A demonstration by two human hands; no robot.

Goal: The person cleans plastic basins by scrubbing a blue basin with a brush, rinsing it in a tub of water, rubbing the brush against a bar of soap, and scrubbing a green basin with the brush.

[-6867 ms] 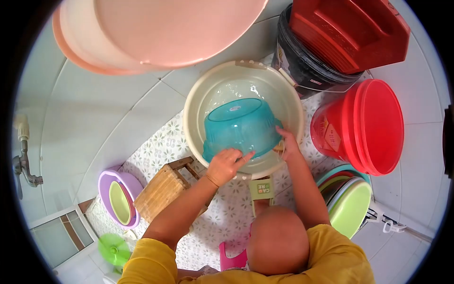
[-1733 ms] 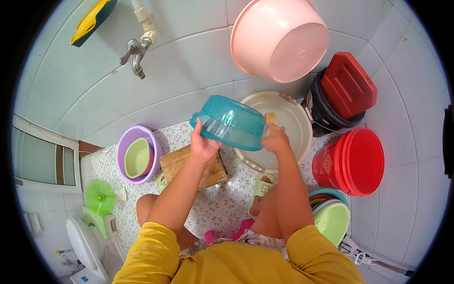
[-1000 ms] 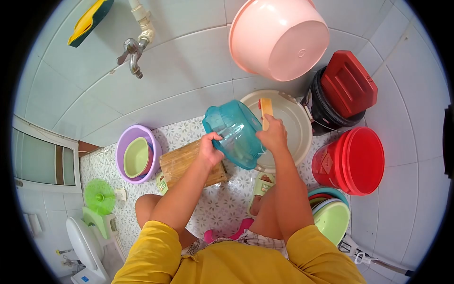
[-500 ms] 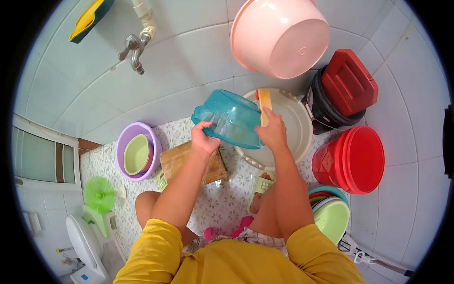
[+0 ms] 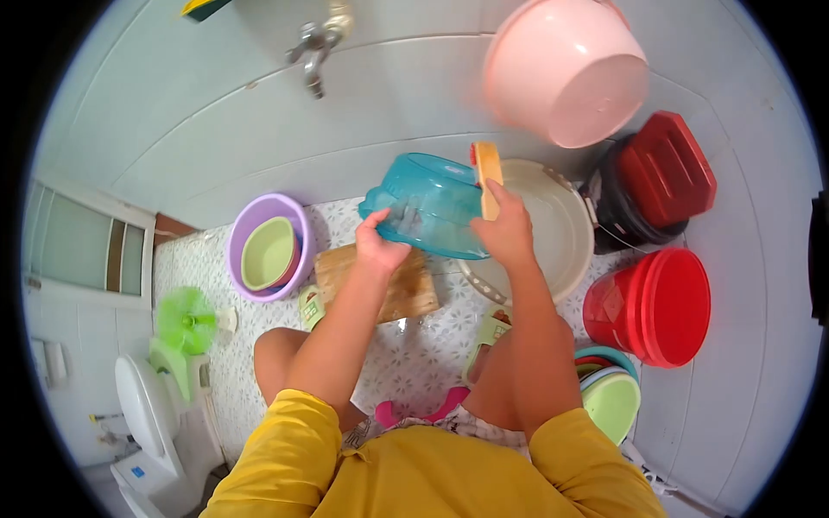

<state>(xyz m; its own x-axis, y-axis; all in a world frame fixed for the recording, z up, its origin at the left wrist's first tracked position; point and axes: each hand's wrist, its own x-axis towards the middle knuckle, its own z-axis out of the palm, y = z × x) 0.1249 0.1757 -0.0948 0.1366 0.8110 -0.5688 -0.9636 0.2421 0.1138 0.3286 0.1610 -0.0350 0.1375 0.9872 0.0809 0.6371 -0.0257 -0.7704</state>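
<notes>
A translucent teal plastic basin (image 5: 436, 207) is tilted on its side in front of me, above the floor. My left hand (image 5: 381, 248) grips its left rim, thumb on the outside and the other fingers partly seen through the plastic. In my right hand (image 5: 508, 228) is a yellow-orange scrub brush (image 5: 488, 177) with some red at its bristle side, held upright against the basin's right side. Behind the brush stands a large off-white tub (image 5: 553, 233) on the floor. Below the basin lies a wooden board (image 5: 406, 289).
A purple basin (image 5: 307, 268) with a green bowl (image 5: 268, 253) sits left. At right stand a black bucket with a dark red lid (image 5: 669, 168), a red bucket (image 5: 635, 302) and stacked basins (image 5: 611, 406). A pink tub (image 5: 570, 78) and a tap (image 5: 315, 52) are on the wall side.
The whole view has shifted, so the wall things sit higher and further right. My hands still hold the teal basin and the brush in nearly the same pose.
</notes>
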